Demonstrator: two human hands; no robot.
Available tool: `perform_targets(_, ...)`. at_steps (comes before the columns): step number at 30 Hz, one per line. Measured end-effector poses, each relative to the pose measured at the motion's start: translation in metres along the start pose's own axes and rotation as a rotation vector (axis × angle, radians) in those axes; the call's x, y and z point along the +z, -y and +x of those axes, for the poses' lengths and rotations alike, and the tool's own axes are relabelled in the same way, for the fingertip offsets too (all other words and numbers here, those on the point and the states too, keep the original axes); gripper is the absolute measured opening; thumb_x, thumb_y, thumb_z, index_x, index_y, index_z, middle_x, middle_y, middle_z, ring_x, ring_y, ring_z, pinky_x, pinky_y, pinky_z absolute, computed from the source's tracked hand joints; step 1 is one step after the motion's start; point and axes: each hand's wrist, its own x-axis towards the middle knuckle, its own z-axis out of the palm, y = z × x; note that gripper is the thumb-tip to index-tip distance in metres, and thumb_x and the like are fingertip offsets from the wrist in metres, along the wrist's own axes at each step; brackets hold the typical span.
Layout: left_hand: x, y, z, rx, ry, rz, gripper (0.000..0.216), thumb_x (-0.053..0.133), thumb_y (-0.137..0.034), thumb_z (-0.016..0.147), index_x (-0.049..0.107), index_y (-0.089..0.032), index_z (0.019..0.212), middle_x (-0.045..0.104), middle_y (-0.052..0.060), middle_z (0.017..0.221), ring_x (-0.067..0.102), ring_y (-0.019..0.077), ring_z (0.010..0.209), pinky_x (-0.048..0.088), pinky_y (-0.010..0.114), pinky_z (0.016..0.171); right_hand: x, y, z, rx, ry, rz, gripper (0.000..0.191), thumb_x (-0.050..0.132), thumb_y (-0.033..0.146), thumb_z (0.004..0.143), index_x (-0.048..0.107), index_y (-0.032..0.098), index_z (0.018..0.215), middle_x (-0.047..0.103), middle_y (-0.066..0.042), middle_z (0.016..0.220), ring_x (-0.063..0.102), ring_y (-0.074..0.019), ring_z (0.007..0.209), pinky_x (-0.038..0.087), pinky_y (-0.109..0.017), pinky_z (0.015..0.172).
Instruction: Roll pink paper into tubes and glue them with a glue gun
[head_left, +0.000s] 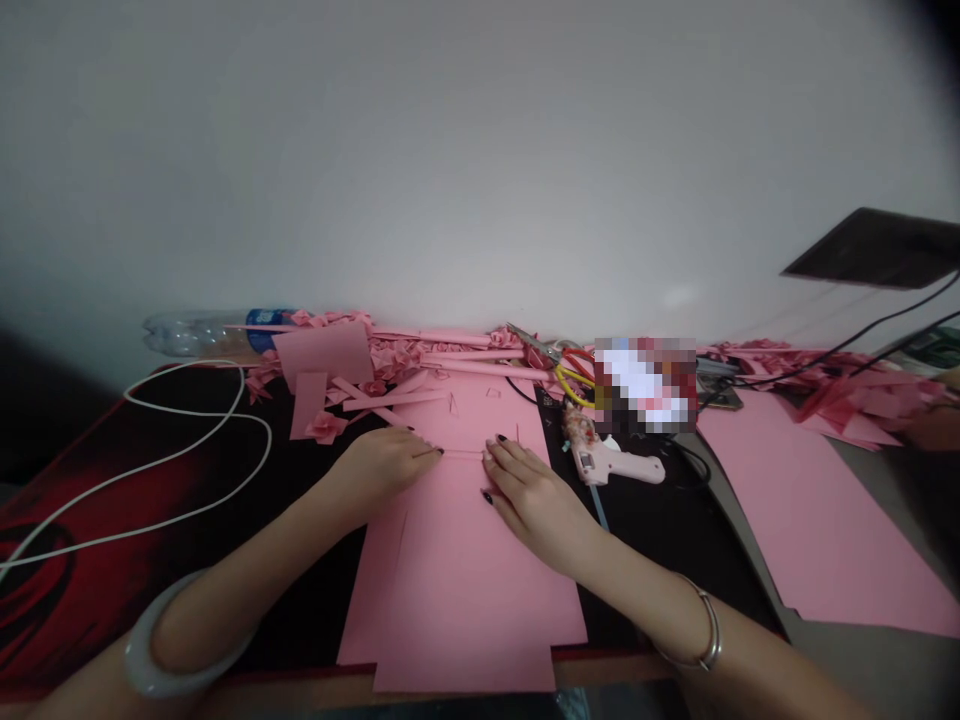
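My left hand (pixel 390 462) has its fingers bent together at the left end of a thin pink paper strip (pixel 463 455), perhaps a narrow roll; the underside of the grip is hidden. At the strip's other end, my right hand (pixel 531 492) lies palm down with fingers stretched out and the thumb apart, fingertips touching the strip. Beneath both hands are overlapping large pink paper sheets (pixel 465 600), whose near edge hangs over the table's front. Small pencil-like outlines show on the paper beyond my hands.
Right of the sheets lies a pink glue gun (pixel 615 465), with yellow-handled scissors (pixel 574 383) behind it. Folded paper flowers (pixel 394 360) and a plastic bottle (pixel 199 333) line the wall. A white cable (pixel 262 430) loops at left; another pink sheet (pixel 817 520) lies right.
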Motion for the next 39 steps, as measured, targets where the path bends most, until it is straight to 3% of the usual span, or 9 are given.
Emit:
perform_targets(4,-0.002,-0.008,0.001,-0.036,0.119,0.102,0.028,0.047,-0.001,0.081,0.065,-0.012,0.098,0.070,0.012,0.102,0.065,0.0243,0.096,0.049,0.038,0.087,0.003,-0.001,0.002,-0.020,-0.028,-0.037,0.034,0.038,0.013,0.093,0.058,0.006,0.119,0.056,-0.017,0.128,0.047,-0.0249,0.124,0.037,-0.044,0.107)
perform_targets(11,0.000,-0.032,-0.005,-0.171,0.195,0.242,0.044,0.044,0.003,0.075,0.061,-0.007,0.114,0.060,0.017,0.123,0.056,0.0308,0.114,0.045,0.045,0.095,0.003,0.000,0.003,-0.029,-0.046,-0.030,0.034,0.040,0.010,0.091,0.058,0.003,0.119,0.058,-0.018,0.125,0.050,-0.0248,0.121,0.038,-0.041,0.106)
perform_targets(19,0.026,-0.044,0.000,-0.088,0.120,0.139,0.055,0.033,0.002,0.077,0.049,-0.007,0.129,0.049,0.015,0.136,0.046,0.0244,0.125,0.040,0.039,0.102,0.005,-0.002,0.003,-0.034,-0.086,-0.012,0.032,0.042,0.010,0.090,0.059,0.004,0.117,0.059,-0.018,0.123,0.053,-0.0253,0.117,0.043,-0.041,0.102)
perform_targets(23,0.033,-0.047,-0.001,-0.097,0.135,0.068,0.062,0.028,0.006,0.073,0.044,-0.005,0.132,0.044,0.016,0.140,0.041,0.0253,0.129,0.039,0.041,0.102,0.001,-0.006,0.007,-0.061,-0.172,0.054,0.025,0.043,0.008,0.090,0.065,0.008,0.101,0.065,-0.015,0.110,0.056,-0.0238,0.107,0.047,-0.040,0.097)
perform_targets(27,0.032,-0.047,-0.002,-0.107,0.165,0.078,0.063,0.028,0.005,0.073,0.043,-0.006,0.133,0.042,0.015,0.141,0.039,0.0249,0.130,0.038,0.040,0.103,-0.001,-0.011,0.014,0.051,-0.183,0.144,0.016,0.047,0.010,0.089,0.063,0.013,0.084,0.063,-0.011,0.090,0.056,-0.0220,0.086,0.051,-0.038,0.080)
perform_targets(31,0.031,-0.046,-0.003,-0.093,0.172,0.100,0.063,0.030,0.005,0.072,0.044,-0.007,0.132,0.042,0.014,0.141,0.039,0.0241,0.130,0.036,0.039,0.104,0.000,-0.015,0.019,0.205,-0.096,0.229,0.008,0.051,0.010,0.087,0.056,0.014,0.090,0.056,-0.008,0.089,0.056,-0.0195,0.077,0.050,-0.034,0.072)
perform_targets(39,0.026,-0.044,0.000,-0.075,0.143,0.068,0.056,0.031,0.004,0.076,0.049,-0.005,0.128,0.047,0.016,0.137,0.045,0.0270,0.126,0.040,0.043,0.101,-0.003,-0.021,0.024,0.244,-0.063,0.259,0.010,0.058,0.008,0.082,0.053,0.017,0.082,0.055,-0.003,0.084,0.055,-0.0150,0.073,0.045,-0.025,0.066)
